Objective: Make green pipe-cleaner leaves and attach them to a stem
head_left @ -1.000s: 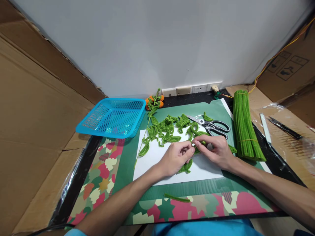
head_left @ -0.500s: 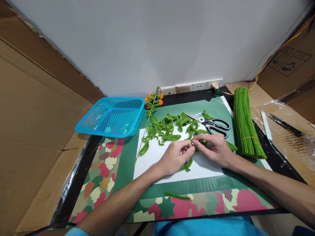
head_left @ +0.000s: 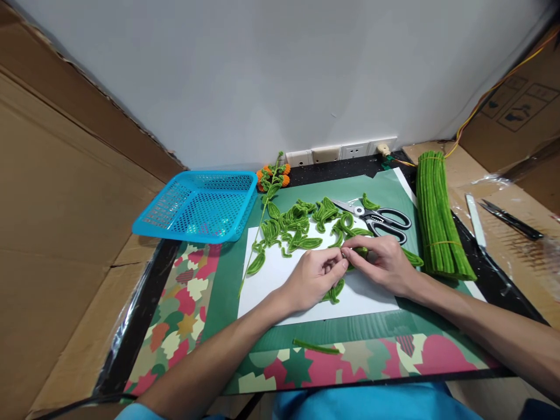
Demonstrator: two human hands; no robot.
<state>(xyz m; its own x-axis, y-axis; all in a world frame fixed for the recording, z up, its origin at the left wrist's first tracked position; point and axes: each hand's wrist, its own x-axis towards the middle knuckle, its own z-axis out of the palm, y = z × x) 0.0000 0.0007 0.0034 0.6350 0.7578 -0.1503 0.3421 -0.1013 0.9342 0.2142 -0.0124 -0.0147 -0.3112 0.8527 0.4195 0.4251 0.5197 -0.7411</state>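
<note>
My left hand and my right hand meet over a white sheet, fingers pinched together on a green pipe cleaner piece. Bent green loops of it poke out under my left palm. A heap of green pipe cleaner leaves lies just beyond the hands. A long green stem with leaves runs along the sheet's left edge up to orange flowers.
Black-handled scissors lie behind my right hand. A bundle of straight green pipe cleaners sits to the right, with a white strip and a dark blade beyond. A blue mesh basket stands at the left. A loose green piece lies near me. Cardboard walls flank both sides.
Both hands stay pinched on the green piece with only small finger shifts. The view has tilted slightly.
</note>
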